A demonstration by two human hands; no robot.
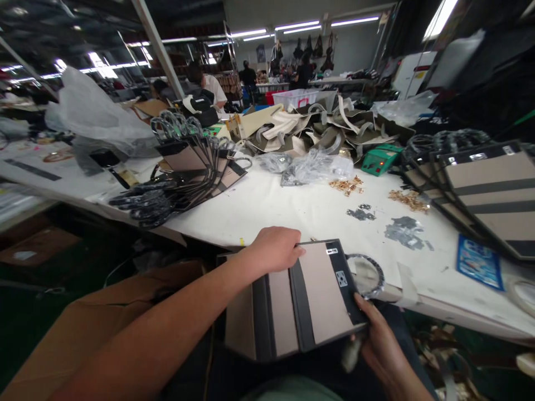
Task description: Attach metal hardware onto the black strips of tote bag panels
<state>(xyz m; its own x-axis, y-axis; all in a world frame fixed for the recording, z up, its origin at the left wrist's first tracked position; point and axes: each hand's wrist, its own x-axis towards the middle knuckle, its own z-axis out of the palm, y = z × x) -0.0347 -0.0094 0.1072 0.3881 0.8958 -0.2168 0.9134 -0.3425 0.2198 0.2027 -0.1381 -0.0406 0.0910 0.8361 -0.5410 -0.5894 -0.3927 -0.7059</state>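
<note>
A black bag panel (324, 295) with beige backing boards lies tilted over my lap at the table's front edge. My left hand (276, 249) is closed on its far edge, fingers folded over the rim. At its near right corner my right hand (376, 331) grips it, thumb on the face and fingers underneath. Two small metal pieces show on the black strip along the right side: a square plate (341, 278) and a slotted one (331, 252). A round, plastic-wrapped handle (379, 272) sticks out beyond that strip onto the table.
Similar panels (497, 189) are stacked at the right, more (196, 167) at the left. On the white table (284, 211) lie gold fittings (346, 185), metal plates (404, 231), plastic bags (313, 167) and a green device (381, 159). A cardboard box (100, 312) stands at lower left.
</note>
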